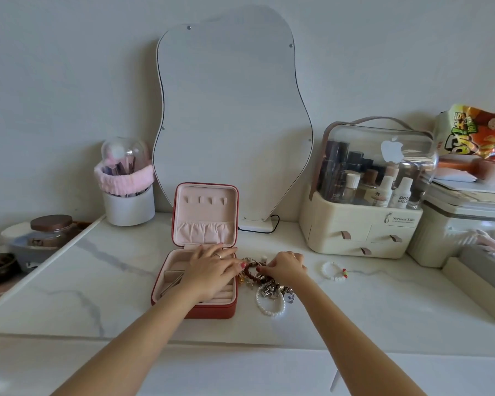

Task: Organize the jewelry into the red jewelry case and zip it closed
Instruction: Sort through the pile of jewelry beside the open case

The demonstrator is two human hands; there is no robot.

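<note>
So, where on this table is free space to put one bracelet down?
Bare marble lies left of the red jewelry case, and in front of it toward the table edge. More lies right of the white bead bracelet, before the cream organizer. Between the case and that bracelet it is crowded: the jewelry pile and both hands.

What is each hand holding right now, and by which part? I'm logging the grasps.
The right hand pinches the dark beaded bracelet at its rim, in the jewelry pile. The left hand holds nothing; its straight fingers reach over the red case.
</note>
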